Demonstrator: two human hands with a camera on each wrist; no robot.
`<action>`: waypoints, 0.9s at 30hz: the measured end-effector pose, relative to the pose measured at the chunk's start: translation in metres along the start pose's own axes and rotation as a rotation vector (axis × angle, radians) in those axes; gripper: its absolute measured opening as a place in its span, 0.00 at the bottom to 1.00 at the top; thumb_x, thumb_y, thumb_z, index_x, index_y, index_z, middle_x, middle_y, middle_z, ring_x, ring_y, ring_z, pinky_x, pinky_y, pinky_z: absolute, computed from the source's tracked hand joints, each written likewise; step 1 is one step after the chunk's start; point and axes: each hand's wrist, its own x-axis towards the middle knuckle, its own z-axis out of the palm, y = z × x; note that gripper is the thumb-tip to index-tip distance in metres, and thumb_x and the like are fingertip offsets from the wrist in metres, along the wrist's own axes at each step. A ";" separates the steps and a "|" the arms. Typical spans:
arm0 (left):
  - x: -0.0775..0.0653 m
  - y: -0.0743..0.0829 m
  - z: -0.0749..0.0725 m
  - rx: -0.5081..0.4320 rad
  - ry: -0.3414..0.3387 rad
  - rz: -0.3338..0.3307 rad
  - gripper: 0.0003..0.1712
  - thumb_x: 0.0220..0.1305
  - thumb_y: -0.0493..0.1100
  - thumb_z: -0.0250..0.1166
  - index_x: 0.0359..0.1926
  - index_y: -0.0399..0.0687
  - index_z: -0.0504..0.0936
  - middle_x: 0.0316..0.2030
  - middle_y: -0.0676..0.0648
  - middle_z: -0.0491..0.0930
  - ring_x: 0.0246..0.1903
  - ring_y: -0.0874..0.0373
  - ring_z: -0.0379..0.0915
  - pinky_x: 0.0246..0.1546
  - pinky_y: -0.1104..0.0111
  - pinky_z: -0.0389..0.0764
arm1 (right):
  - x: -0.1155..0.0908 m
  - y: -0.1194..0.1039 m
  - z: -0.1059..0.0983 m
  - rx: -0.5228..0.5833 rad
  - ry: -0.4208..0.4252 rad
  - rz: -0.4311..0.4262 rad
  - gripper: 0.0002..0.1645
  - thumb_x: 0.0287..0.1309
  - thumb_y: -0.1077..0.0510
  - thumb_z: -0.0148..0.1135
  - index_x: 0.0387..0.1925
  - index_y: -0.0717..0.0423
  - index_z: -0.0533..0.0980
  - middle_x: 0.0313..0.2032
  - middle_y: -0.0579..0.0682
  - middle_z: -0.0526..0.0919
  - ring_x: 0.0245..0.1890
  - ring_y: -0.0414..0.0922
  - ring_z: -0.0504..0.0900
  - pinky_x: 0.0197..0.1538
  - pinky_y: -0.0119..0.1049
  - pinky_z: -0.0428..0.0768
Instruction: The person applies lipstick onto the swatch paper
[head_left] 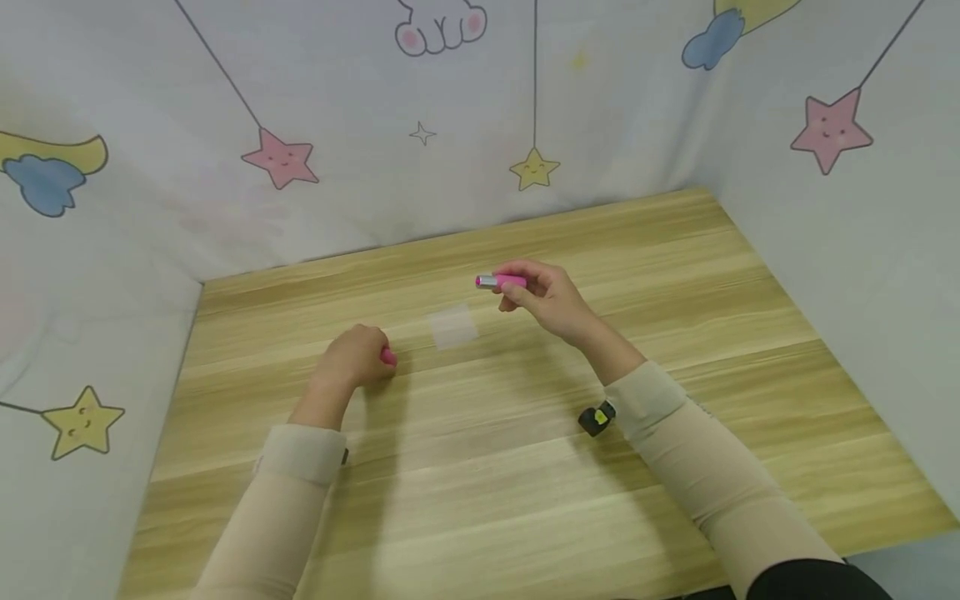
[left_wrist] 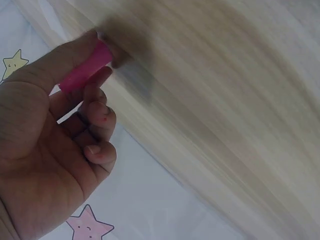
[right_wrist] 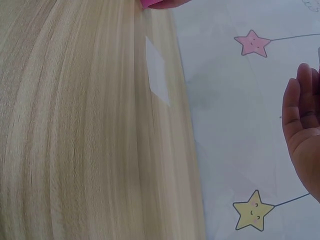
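In the head view, the right hand's (head_left: 546,298) grip is pinching a pink-and-silver tube (head_left: 501,282) above the desk (head_left: 480,475), and the left hand (head_left: 354,354) is holding a little pink cylinder (head_left: 388,357) left of a white square (head_left: 453,326) that's lying flat. Left wrist cam: thumb and fingers are pinching that cylinder, pretty narrow grip. Right wrist: the right hand's just poking in at the edge, tube's hard to make out.
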 end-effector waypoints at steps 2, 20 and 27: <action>-0.003 0.004 -0.003 0.008 0.050 0.018 0.17 0.57 0.47 0.75 0.39 0.38 0.84 0.36 0.42 0.81 0.36 0.48 0.77 0.41 0.56 0.79 | 0.000 -0.001 0.002 0.005 -0.002 -0.001 0.15 0.72 0.65 0.57 0.55 0.69 0.76 0.42 0.55 0.82 0.36 0.44 0.84 0.49 0.36 0.83; -0.005 0.135 -0.014 -1.459 0.538 0.272 0.26 0.64 0.44 0.68 0.58 0.31 0.79 0.41 0.54 0.83 0.40 0.62 0.78 0.48 0.72 0.80 | -0.001 -0.021 0.034 0.155 -0.036 -0.117 0.15 0.71 0.69 0.55 0.56 0.74 0.73 0.44 0.50 0.83 0.38 0.44 0.85 0.47 0.40 0.85; -0.005 0.141 -0.012 -1.541 0.629 0.240 0.29 0.56 0.52 0.69 0.52 0.34 0.84 0.37 0.56 0.85 0.37 0.62 0.77 0.46 0.73 0.79 | -0.005 -0.019 0.033 0.156 -0.051 -0.099 0.17 0.77 0.64 0.49 0.55 0.75 0.74 0.39 0.51 0.84 0.32 0.44 0.84 0.46 0.41 0.85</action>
